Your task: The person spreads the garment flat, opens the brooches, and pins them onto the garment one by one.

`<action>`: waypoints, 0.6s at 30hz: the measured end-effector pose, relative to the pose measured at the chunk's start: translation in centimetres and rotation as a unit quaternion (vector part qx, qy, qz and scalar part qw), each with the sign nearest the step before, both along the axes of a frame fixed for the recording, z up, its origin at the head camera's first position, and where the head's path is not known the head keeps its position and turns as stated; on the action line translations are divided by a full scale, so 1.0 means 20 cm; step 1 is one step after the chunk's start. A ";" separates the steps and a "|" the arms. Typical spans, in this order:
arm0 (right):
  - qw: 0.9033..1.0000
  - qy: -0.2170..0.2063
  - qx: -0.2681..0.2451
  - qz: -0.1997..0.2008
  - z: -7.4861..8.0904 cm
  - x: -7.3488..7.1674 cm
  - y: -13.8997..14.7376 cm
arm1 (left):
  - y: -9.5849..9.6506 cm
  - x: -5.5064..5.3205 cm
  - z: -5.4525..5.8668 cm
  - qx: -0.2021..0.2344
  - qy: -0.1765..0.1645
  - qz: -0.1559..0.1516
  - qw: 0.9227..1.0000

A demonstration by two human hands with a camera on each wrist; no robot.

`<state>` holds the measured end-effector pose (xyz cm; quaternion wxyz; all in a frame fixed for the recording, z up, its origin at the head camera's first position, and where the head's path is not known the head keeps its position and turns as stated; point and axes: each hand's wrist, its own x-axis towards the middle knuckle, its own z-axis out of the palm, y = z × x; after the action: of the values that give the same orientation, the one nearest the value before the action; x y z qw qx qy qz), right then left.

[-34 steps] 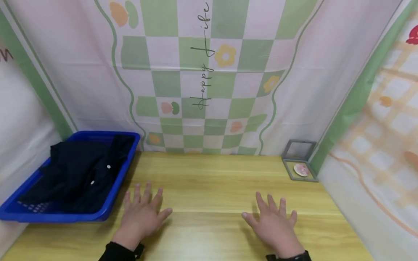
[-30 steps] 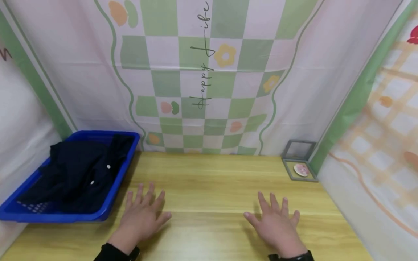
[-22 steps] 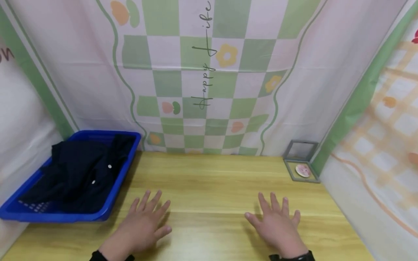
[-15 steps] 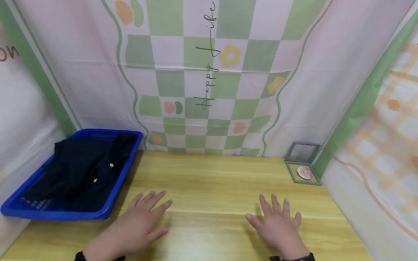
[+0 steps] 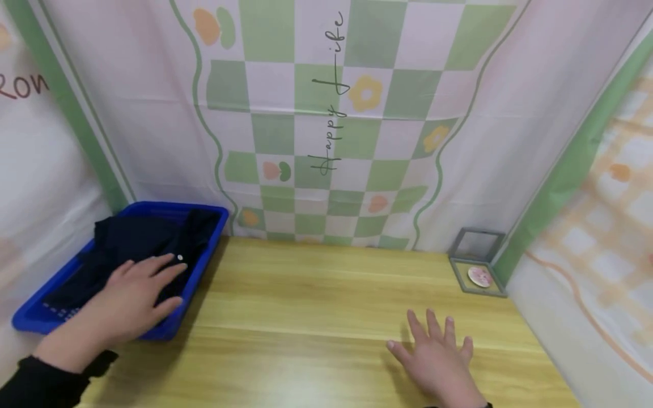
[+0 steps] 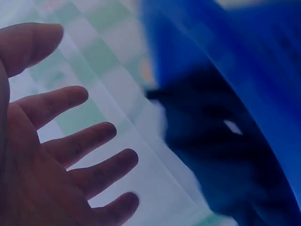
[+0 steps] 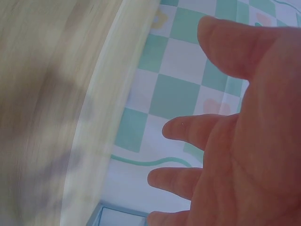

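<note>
My left hand (image 5: 132, 300) is over the near right part of a blue plastic basket (image 5: 201, 272), fingers spread and holding nothing. Inside the basket lies a dark navy garment (image 5: 138, 235) with small white buttons, partly hidden by the hand. In the left wrist view the spread fingers (image 6: 94, 136) stand apart from the dark cloth (image 6: 211, 141). My right hand (image 5: 439, 362) is above the right half of the wooden table (image 5: 306, 300), palm down with fingers spread. The right wrist view shows nothing in its palm (image 7: 254, 155).
At the table's back right corner sits a small grey-framed open case (image 5: 476, 277) with a round pink-and-white piece (image 5: 479, 276) in it. A checkered green-and-white curtain (image 5: 331, 136) hangs behind the table, with more cloth on both sides.
My left hand has swung left from above the table to over the basket, fingers still spread. The right hand has stayed nearly in place. The head view has shifted slightly left.
</note>
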<state>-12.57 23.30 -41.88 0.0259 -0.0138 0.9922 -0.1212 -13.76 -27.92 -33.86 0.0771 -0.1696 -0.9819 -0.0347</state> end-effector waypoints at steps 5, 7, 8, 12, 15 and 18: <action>1.000 -0.002 0.002 0.000 0.00 0.01 0.00 | -0.20 -0.09 0.01 -0.038 -0.052 0.054 0.996; 1.000 -0.006 0.002 -0.001 0.00 0.01 0.00 | -0.25 -0.12 0.01 -0.045 -0.059 0.063 0.995; 1.000 -0.007 0.003 -0.001 0.01 0.01 0.00 | -0.26 -0.13 0.02 -0.047 -0.063 0.068 0.995; 1.000 -0.011 0.004 -0.002 0.01 0.01 0.01 | -0.30 -0.21 0.02 -0.037 -0.092 0.076 0.992; 1.000 -0.011 0.004 -0.003 0.01 0.01 0.01 | -0.31 -0.27 0.02 -0.005 -0.148 0.073 0.986; 1.000 -0.010 0.003 -0.001 0.01 0.01 0.01 | -0.31 -0.34 0.00 0.024 -0.208 0.070 0.975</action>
<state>-12.28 23.58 -41.66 0.0354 -0.0117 0.9923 -0.1182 -20.54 -34.20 -33.78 -0.1229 -0.0875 -0.9847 -0.0871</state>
